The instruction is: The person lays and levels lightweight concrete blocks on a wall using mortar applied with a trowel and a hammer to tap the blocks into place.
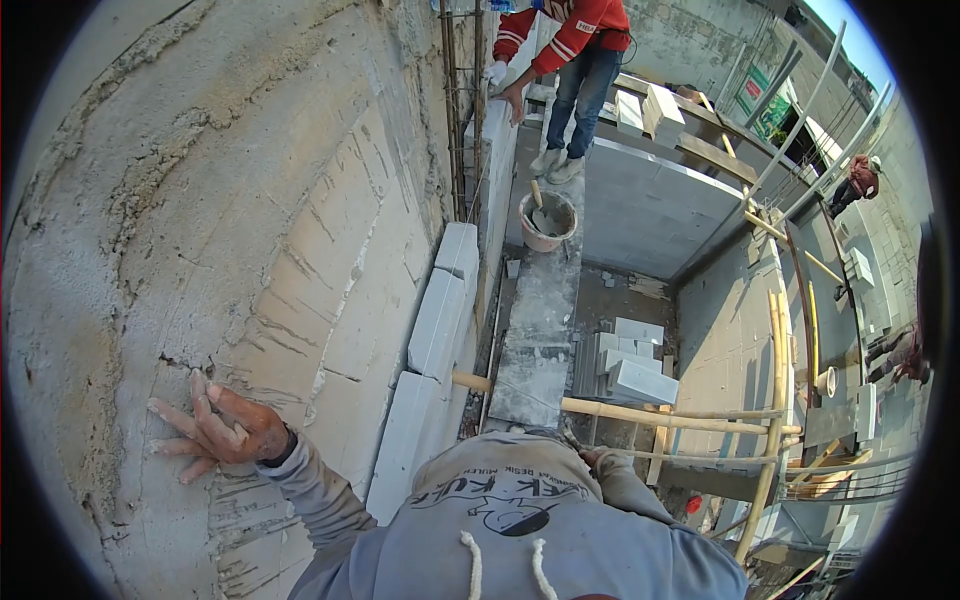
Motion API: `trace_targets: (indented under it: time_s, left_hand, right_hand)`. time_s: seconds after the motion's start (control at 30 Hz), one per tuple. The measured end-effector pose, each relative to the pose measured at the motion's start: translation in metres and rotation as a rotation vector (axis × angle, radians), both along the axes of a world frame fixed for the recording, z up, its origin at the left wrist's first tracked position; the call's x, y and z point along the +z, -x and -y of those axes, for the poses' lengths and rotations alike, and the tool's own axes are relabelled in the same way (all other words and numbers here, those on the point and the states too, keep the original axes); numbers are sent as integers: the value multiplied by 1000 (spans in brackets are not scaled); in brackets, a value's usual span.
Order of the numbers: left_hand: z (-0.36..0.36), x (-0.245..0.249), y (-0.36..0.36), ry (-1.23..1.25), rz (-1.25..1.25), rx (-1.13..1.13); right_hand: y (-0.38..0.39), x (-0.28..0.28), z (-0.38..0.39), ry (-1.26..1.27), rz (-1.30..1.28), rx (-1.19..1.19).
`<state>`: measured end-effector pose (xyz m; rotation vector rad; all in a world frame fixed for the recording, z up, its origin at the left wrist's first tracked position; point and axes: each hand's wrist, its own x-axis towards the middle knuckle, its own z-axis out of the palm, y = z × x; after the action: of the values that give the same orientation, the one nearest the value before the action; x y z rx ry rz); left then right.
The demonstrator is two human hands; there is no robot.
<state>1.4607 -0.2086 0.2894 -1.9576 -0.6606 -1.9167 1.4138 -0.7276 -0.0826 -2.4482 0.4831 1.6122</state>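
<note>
Bracing looks like the step in hand: your left hand [220, 430], fingers spread wide, lies against the rough grey cement wall [250, 250] at left, beside the row of pale rectangular blocks [412, 412]. Your right hand [595, 458] is partly hidden past your torso — I can't tell its grip. Moving forward would call for careful footing: the narrow mortar-stained grey walkway [535, 350] has open room at right, a yellow bamboo pole [625, 412] near, and a round mortar bucket [545, 239] far.
</note>
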Motion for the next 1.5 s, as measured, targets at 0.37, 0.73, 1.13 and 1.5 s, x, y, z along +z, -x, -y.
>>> trace_targets:
  time_s: [0.37,0.73,1.13,1.5]
  left_hand:
    - [0,0,0,-3,15,-12]
    - [3,2,0,12,18,-18]
    - [1,0,2,17,-3,-11]
    - [1,-1,1,31,3,3]
  right_hand:
    - [2,15,-7,-75,16,171]
    - [21,-67,26,-170,157,138]
    - [16,-51,21,-232,-11,84]
    - [3,-17,5,-204,-22,153]
